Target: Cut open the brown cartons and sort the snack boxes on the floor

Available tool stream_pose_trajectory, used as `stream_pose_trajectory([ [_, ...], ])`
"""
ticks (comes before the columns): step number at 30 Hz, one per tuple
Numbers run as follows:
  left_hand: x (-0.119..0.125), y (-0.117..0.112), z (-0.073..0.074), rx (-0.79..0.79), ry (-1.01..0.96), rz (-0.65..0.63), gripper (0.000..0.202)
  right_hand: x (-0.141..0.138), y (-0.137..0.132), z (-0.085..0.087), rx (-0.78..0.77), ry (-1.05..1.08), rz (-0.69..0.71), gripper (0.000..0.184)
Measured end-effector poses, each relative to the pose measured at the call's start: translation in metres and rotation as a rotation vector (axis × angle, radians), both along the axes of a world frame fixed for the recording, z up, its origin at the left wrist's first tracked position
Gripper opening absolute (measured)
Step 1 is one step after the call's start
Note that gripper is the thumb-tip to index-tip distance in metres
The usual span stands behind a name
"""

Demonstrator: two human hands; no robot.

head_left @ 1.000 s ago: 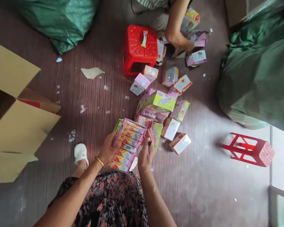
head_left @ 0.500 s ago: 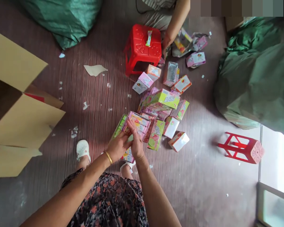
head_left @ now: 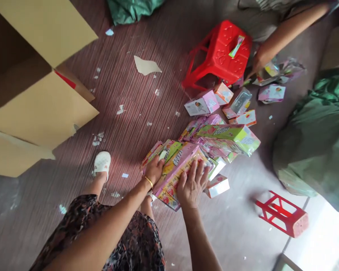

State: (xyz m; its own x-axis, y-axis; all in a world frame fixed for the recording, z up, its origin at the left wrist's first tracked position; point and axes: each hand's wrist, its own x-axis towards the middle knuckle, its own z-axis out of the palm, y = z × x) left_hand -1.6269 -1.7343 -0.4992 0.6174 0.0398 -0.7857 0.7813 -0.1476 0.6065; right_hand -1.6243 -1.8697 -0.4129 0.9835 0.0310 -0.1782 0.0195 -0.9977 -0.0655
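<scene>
We see pink-green packets point(head_left: 173, 175) centre, red stool point(head_left: 223, 52) at 1 o'clock, green sack point(head_left: 313, 150) at 3, dark floral dress point(head_left: 130, 244) at 6.

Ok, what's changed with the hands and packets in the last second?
The right hand, pinched beside the stack of pink packets a second ago, now lies flat and spread on top of it. The left hand stays at its left edge. The co-worker's hand moved nearer the red stool. The loose boxes and carton are unchanged.

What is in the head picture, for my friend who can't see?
A person's left hand and right hand rest on a pink packet stack on the floor. More packets, a red stool and another person's arm lie beyond; a cardboard box stands left.
</scene>
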Motion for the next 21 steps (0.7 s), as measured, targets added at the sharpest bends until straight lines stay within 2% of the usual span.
stream_pose_trajectory([
  [4,0.000,-0.006,0.012,-0.031,0.045,0.045,0.019,-0.001,-0.006,0.000,-0.035,0.004,0.106,0.068],
  [8,-0.004,-0.002,0.013,-0.100,0.058,0.090,0.022,0.003,-0.001,-0.003,-0.030,0.033,0.124,0.067],
  [10,-0.008,0.008,0.008,-0.132,0.076,0.071,0.024,0.002,0.003,-0.006,-0.015,0.010,0.130,0.065],
  [13,-0.010,0.036,-0.004,-0.151,0.106,-0.013,0.030,-0.005,0.004,-0.010,-0.008,-0.007,0.122,0.065],
  [17,0.005,0.074,-0.017,-0.075,0.047,-0.124,0.033,-0.011,-0.005,-0.012,-0.016,-0.005,0.136,0.066],
  [19,0.014,0.080,-0.018,-0.074,0.006,-0.169,0.040,-0.011,-0.009,-0.012,-0.022,-0.001,0.144,0.066],
  [21,0.022,0.077,-0.014,-0.091,-0.036,-0.197,0.037,-0.009,-0.010,-0.013,-0.028,0.003,0.142,0.066],
])
